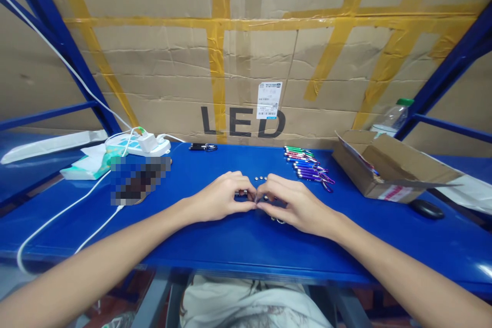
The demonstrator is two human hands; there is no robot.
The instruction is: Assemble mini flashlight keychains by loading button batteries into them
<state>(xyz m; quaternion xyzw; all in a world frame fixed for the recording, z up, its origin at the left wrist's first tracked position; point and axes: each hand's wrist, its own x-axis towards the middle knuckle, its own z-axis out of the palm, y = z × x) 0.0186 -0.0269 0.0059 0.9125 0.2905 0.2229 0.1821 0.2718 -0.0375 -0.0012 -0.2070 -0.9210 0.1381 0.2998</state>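
Well to the left of the open box (361,177), the left hand (217,199) and right hand (298,205) meet fingertip to fingertip, both bent into a pinch; how tight each grip is, or on what, I can't tell. Small silver discs (256,179) sit left of the box, just beyond those fingertips. Room for elbows? Bare blue counter (230,246) spreads left and nearward of the box, right to the near edge. Slim coloured tubes (306,166) line up just left of the box, black tubes (198,147) much farther left. A black mouse (426,209) sits just nearward of the box, a bottle (395,115) behind it. The power strip (159,149) lies far left of the box, and taped cardboard (172,77) walls the back.
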